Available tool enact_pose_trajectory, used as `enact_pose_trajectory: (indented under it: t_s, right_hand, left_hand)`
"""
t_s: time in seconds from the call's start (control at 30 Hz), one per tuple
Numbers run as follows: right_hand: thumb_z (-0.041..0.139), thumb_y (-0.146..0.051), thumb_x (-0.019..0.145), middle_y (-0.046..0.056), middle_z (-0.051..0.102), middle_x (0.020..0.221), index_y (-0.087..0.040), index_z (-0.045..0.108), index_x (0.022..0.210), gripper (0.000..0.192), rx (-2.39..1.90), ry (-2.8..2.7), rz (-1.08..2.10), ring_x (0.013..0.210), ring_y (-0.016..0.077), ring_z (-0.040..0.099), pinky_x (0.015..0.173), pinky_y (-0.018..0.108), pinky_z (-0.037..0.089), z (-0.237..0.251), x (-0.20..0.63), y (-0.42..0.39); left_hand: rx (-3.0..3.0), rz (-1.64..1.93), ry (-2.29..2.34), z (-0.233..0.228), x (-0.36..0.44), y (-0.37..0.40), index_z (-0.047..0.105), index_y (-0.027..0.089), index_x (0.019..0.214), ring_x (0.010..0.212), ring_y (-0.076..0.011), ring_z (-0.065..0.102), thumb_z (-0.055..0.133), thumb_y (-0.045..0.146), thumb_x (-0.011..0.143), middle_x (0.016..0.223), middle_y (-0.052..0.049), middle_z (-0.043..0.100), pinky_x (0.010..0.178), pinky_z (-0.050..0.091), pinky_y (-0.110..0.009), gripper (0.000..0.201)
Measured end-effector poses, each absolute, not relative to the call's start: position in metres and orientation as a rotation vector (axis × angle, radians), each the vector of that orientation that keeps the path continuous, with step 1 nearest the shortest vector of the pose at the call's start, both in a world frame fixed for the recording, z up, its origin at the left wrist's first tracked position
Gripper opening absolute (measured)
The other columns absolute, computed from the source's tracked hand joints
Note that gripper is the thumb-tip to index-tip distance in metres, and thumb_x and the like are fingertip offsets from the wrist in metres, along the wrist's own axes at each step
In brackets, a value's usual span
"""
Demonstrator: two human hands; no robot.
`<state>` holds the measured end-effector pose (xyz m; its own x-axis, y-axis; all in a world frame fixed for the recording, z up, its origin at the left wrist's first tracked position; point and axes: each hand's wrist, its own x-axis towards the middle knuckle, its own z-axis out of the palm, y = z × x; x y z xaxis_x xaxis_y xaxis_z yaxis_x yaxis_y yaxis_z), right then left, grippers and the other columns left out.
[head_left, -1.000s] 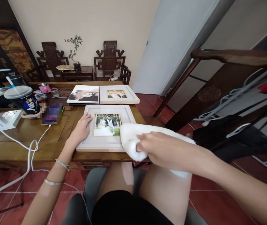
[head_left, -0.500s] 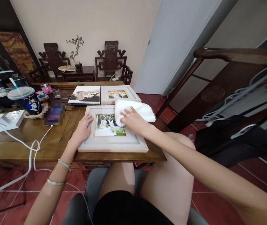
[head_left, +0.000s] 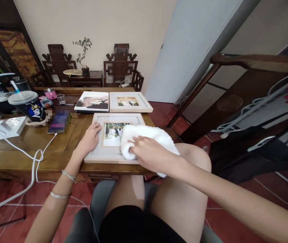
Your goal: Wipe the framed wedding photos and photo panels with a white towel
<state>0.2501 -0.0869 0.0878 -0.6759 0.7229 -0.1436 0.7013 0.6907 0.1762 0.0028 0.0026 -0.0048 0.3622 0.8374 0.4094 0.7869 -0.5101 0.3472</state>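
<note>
Frame spot: the near picture frame (head_left: 97,153) lies flat on the wooden table (head_left: 19,148), its near edge pretty much flush with the table's front edge, right in front of the person's knees.
Frame axis: long side runs left to right, and the photo inside reads upright from the person's seat, top toward the far wall.
Left hand: the left hand (head_left: 89,139) rests palm down on the frame's left border, fingers together and laid flat, thumb tip just touching the inner mat.
Right hand: the right hand (head_left: 147,152) presses the white towel (head_left: 144,135) onto the frame's right half, fingers curled and bunched on the cloth.
Towel: covers the photo's right side and the frame's right border, and spills past the table's right corner over the knee.
Room to the left: open tabletop beside the frame, then a white cable (head_left: 36,158) trailing off the front edge.
Room behind: only a narrow gap, then 2 more pictures, a second frame (head_left: 144,106) and a photo print (head_left: 92,101), lying side by side.
Room to the right: the table ends just past the frame, red floor tiles beyond.
Far left clutter: a lidded cup (head_left: 29,108) and a white power strip (head_left: 8,126), well apart from the frame.
</note>
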Motion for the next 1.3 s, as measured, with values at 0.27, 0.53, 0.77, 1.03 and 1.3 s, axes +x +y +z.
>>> enact_pose_trajectory:
  t_s: [0.27,0.53,0.77,1.03,1.3]
  right_hand:
    - [0.046,0.001,0.075,0.024,0.043,0.141,-0.004,0.064,0.112,0.041,1.394,2.728,0.412,0.131,0.0341,0.036,0.103,0.044,0.031,0.052,0.256,0.015]
    - [0.048,-0.002,0.078,0.025,0.053,0.127,-0.005,0.069,0.097,0.029,1.248,2.715,0.34,0.12,0.034,0.047,0.099,0.043,0.034,0.061,0.251,-0.034]
    - [0.044,0.0,0.075,0.017,0.066,0.095,-0.011,0.068,0.085,0.029,1.103,2.661,-0.024,0.092,0.0275,0.061,0.079,0.033,0.045,0.103,0.248,-0.106]
    - [0.046,0.0,0.077,0.025,0.044,0.14,-0.003,0.064,0.112,0.04,1.293,2.791,0.184,0.131,0.0345,0.039,0.106,0.042,0.032,0.058,0.238,-0.027]
    - [0.048,-0.003,0.079,0.022,0.033,0.149,-0.006,0.064,0.116,0.041,1.458,2.697,0.347,0.135,0.0431,0.028,0.108,0.059,0.018,0.048,0.229,0.019]
  left_hand:
    - [2.492,0.84,1.512,-0.004,0.002,0.002,0.062,0.013,0.119,0.135,-0.0268,0.039,0.037,0.004,0.076,0.133,-0.01,0.057,0.113,0.033,-0.047,0.051]
    - [2.501,0.852,1.508,-0.005,0.002,0.002,0.061,0.01,0.12,0.135,-0.0271,0.039,0.036,0.004,0.076,0.134,-0.012,0.056,0.113,0.032,-0.049,0.051]
    - [2.504,0.837,1.509,-0.003,0.003,0.001,0.061,0.01,0.119,0.135,-0.0274,0.039,0.036,0.003,0.076,0.134,-0.013,0.056,0.114,0.031,-0.047,0.05]
    - [2.493,0.84,1.497,-0.003,0.002,0.002,0.061,0.012,0.12,0.136,-0.0271,0.037,0.036,0.004,0.076,0.134,-0.012,0.056,0.114,0.031,-0.047,0.051]
    - [2.491,0.771,1.554,-0.002,0.003,0.002,0.059,0.006,0.123,0.136,-0.0279,0.037,0.034,0.005,0.078,0.137,-0.017,0.052,0.114,0.031,-0.047,0.051]
